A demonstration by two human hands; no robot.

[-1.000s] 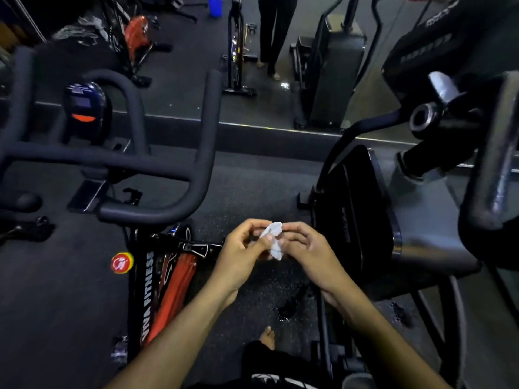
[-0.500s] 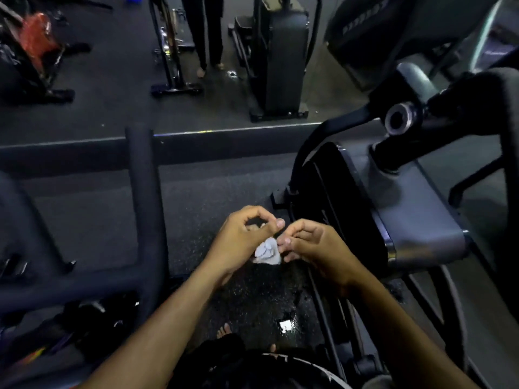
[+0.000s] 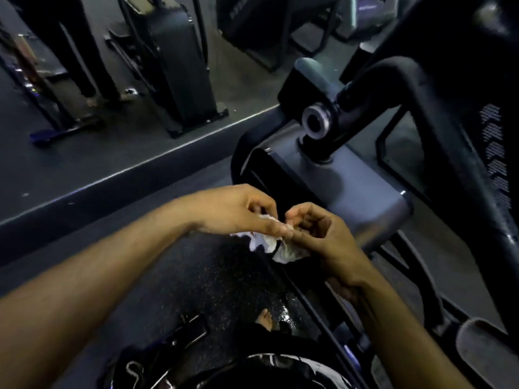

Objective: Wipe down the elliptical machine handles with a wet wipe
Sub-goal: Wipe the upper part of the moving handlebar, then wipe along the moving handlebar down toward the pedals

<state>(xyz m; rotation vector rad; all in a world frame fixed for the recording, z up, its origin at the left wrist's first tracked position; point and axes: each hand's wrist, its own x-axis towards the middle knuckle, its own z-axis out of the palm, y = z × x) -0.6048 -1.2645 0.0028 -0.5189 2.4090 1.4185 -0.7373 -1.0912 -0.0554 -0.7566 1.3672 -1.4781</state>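
A crumpled white wet wipe [image 3: 269,244] hangs between both hands at the middle of the view. My left hand [image 3: 238,211] pinches its upper left part with thumb and fingers. My right hand [image 3: 320,234] pinches its right side with curled fingers. The elliptical machine [image 3: 365,192] stands just beyond and to the right, with a grey housing and a round pivot [image 3: 316,123]. Its dark curved handle bar [image 3: 401,71] rises at the upper right, above and apart from both hands.
A mirror along the back wall reflects a standing person's legs [image 3: 84,60] and other machines [image 3: 179,60]. A raised grey ledge [image 3: 118,172] runs under it. The elliptical's foot pedal [image 3: 486,352] lies at the lower right. A bare foot [image 3: 265,318] stands on the dark speckled floor.
The view has swung right and closer, so the spin bike's handlebars have left the frame. The wipe has opened out wider between both hands.
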